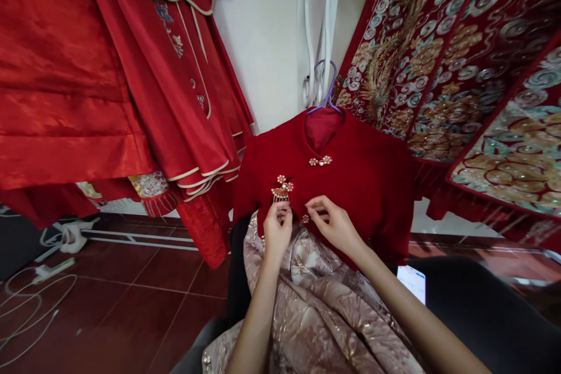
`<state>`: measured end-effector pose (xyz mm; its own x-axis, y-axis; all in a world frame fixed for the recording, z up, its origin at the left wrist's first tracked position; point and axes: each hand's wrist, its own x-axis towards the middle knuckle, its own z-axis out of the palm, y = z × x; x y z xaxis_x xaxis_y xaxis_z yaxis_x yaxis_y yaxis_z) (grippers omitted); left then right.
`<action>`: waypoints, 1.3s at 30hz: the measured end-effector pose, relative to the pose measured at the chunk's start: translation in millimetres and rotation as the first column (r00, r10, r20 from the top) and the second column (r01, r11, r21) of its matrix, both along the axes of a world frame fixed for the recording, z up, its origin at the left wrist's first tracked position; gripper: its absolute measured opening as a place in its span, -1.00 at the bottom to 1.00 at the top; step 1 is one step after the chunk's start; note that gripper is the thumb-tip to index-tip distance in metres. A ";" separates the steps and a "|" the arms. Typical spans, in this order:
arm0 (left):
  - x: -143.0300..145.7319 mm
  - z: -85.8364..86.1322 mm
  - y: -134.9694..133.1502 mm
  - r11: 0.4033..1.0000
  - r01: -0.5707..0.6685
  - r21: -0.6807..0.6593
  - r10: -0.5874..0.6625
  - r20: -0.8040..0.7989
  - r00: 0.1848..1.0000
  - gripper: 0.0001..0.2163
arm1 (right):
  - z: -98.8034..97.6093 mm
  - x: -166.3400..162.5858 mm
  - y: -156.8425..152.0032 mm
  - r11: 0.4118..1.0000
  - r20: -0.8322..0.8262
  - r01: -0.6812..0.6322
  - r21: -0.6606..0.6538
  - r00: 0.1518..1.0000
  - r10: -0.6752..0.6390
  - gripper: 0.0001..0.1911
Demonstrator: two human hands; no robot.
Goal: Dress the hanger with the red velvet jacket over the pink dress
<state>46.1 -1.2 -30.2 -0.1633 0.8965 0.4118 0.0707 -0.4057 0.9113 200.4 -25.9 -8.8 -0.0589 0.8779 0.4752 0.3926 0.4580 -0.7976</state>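
Note:
A dark red short-sleeved top [359,169] hangs on a purple hanger [329,93], its lower part spread before me. A jewelled flower clasp [321,161] sits at the neckline. On the chest is a fan-shaped ornament [280,193] with flowers and beaded tassels. My left hand [278,231] is closed in a pinch just below it, at the tassels; what the fingertips hold is too small to tell. My right hand [335,225] hovers close by with thumb and forefinger curled together, its contents not discernible. A small flower fastener [305,219] shows between the hands.
Shiny patterned pinkish fabric [324,280] drapes beneath the top. Red garments [175,82] hang at left, and embroidered red panels [438,58] at right. A lit phone [412,283] lies by a black seat [486,310]. White cables [35,304] trail over the tiled floor [131,304].

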 end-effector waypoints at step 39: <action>4.7 -47.4 -13.3 0.995 -0.050 -0.087 0.065 0.172 0.983 -0.76 | -49.5 -22.1 5.3 0.998 -0.123 -0.058 0.013 0.991 0.059 -0.73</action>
